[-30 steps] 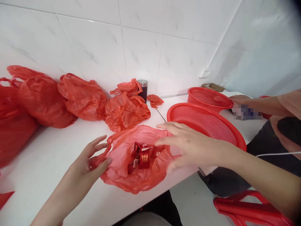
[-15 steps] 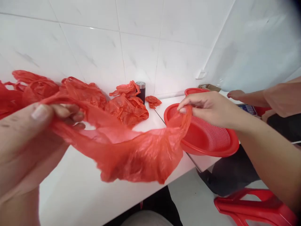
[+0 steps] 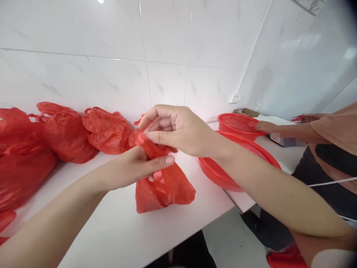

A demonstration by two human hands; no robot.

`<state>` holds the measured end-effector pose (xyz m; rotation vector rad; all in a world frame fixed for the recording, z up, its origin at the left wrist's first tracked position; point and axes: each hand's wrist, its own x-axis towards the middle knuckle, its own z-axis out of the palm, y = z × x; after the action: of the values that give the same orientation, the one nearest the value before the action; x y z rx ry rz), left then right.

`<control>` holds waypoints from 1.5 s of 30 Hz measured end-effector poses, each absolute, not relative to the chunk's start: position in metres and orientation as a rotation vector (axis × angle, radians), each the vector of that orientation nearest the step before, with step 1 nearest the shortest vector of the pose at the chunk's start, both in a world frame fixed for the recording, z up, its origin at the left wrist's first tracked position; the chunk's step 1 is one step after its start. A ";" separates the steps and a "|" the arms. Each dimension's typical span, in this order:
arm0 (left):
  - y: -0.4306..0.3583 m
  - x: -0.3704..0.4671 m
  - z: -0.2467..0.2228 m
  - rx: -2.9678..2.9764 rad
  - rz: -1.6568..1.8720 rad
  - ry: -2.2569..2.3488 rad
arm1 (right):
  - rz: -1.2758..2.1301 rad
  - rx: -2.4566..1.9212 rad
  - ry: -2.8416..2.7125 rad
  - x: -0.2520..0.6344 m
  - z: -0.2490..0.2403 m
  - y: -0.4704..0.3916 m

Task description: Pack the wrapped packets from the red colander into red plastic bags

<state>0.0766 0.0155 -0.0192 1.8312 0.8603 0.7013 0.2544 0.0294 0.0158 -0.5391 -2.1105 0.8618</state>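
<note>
A thin red plastic bag (image 3: 167, 186) hangs low over the white table from both my hands, its handles gathered at the top. My left hand (image 3: 134, 165) is under the gathered handles, with its thumb out along them and its fingers partly hidden by the plastic. Above it, my right hand (image 3: 175, 128) pinches a handle loop between thumb and fingers, near the left wrist. The lower part of the bag looks bunched, and I cannot make out what is inside it.
Several full-looking red bags (image 3: 69, 136) line the wall on the left. On the right stand a red basket (image 3: 206, 165) with mesh sides and a second red basket (image 3: 237, 126), touched by a co-worker's hand (image 3: 264, 127). A white table (image 3: 111, 230) lies below my hands.
My hands have come together from wide apart. The bag, stretched out between them before, now hangs gathered beneath them. The co-worker's hand has moved to the farther basket.
</note>
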 end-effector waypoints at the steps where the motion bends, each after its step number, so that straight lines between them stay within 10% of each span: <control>1: 0.018 0.077 -0.020 1.741 0.672 0.866 | 0.824 -0.523 -2.089 0.250 0.011 0.032; 21: 0.034 0.038 -0.037 1.425 0.742 0.784 | 0.463 -0.643 -1.998 0.250 -0.027 0.016; 31: 0.026 0.037 -0.040 1.917 0.611 0.975 | 1.083 -0.769 -1.856 0.244 -0.067 0.031; 41: 0.013 0.039 -0.088 3.014 1.219 1.295 | 1.762 -0.531 -1.753 0.234 -0.092 0.043; 45: 0.006 0.029 -0.088 2.746 1.166 1.120 | 1.357 -0.640 -1.894 0.240 -0.090 0.035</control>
<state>0.0292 0.0056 -0.0875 2.7457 1.1200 1.1655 0.2398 0.0352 -0.0896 -0.6398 -1.8939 1.3573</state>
